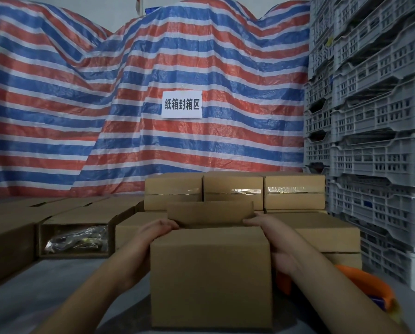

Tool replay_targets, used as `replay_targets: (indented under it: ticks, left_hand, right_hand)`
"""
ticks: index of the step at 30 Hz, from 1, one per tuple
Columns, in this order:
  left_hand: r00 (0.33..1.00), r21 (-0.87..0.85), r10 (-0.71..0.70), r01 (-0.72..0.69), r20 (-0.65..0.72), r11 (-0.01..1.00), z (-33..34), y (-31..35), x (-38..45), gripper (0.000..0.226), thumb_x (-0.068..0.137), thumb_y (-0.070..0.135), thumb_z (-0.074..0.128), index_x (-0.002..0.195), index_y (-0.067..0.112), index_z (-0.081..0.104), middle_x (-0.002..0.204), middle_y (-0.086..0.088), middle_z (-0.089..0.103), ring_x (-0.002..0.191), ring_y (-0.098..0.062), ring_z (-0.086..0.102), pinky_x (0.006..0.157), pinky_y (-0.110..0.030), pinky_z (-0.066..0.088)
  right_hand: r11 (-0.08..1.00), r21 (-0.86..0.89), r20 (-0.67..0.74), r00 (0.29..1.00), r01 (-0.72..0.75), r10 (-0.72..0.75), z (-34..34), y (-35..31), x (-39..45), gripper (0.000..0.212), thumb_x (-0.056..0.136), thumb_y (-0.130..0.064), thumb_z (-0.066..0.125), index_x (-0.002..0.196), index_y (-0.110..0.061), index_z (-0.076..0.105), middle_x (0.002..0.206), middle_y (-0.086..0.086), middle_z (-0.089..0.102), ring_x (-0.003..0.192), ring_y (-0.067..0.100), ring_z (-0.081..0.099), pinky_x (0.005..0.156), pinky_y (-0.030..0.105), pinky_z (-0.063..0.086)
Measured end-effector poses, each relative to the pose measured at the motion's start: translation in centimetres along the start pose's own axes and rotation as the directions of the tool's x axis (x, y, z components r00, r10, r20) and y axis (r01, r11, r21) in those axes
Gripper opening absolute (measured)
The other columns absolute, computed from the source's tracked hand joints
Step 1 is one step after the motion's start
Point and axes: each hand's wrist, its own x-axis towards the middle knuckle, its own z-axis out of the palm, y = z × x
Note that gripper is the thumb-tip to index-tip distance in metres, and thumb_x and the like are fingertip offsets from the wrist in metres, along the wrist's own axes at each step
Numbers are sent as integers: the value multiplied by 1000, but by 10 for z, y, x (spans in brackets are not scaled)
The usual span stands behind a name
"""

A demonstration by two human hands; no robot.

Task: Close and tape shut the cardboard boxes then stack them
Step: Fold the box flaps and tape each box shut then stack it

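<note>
A red, white and blue striped tarpaulin (81, 92) fills the upper left and centre of the frame, with a white paper sign (181, 104) fixed to it at mid-frame. Stacked grey plastic crates (375, 116) wall off the whole right edge from top to bottom. Along the left side, long cardboard cartons (9, 242) lie side by side; one open end (75, 239) shows clear plastic wrapping inside. At centre right, taped cardboard boxes (234, 189) stand in a row against the tarpaulin, with more boxes (322, 232) in front of them, just right of the hands.

The cardboard box being worked on (211, 276) sits at lower centre on the grey table (57, 276), its far flap (210, 212) standing upright and its near flap folded flat. The left hand (157, 229) grips the box's top left edge, fingers curled over it. The right hand (271, 237) holds the right side, fingers reaching onto the top near the raised flap.

An orange tape dispenser (370, 285) lies at lower right, partly hidden behind the right forearm. Bare table shows left of the box, between it and the cartons.
</note>
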Motion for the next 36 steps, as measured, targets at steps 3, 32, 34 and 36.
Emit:
replay_targets:
  ticks: [3,32,34,36]
  left_hand:
    - [1000,-6,-5,5,8,1000,2,2,-1,29,74,28,61,95,11,72,97,-19,68,80,-31,59,69,-38,46]
    - [994,111,102,-96,-43,989,-4,-2,5,27,77,32,61,86,7,59,111,1,73,108,-27,65,93,-45,50]
    - [993,118,106,-99,-49,988,-3,-2,4,29,76,33,61,87,7,58,109,1,74,106,-26,65,90,-43,49]
    - [992,112,107,-100,-60,989,-2,-1,4,29,74,32,61,87,7,58,107,1,74,106,-26,65,91,-43,49]
  right_hand:
    - [999,29,54,998,-14,13,-4,-3,-1,41,82,-28,71,117,-7,71,106,18,75,90,29,73,76,38,55]
    - [979,-181,220,974,96,-55,-14,-6,-2,37,80,-33,73,117,-28,75,120,1,74,110,19,70,85,34,57]
    - [975,-199,186,981,96,-59,-11,-5,-2,32,84,-36,70,114,-26,75,117,1,75,107,18,71,86,35,57]
    - [964,-251,165,985,91,-50,-10,-5,-1,22,90,-29,68,110,-25,77,112,2,76,98,17,74,92,40,56]
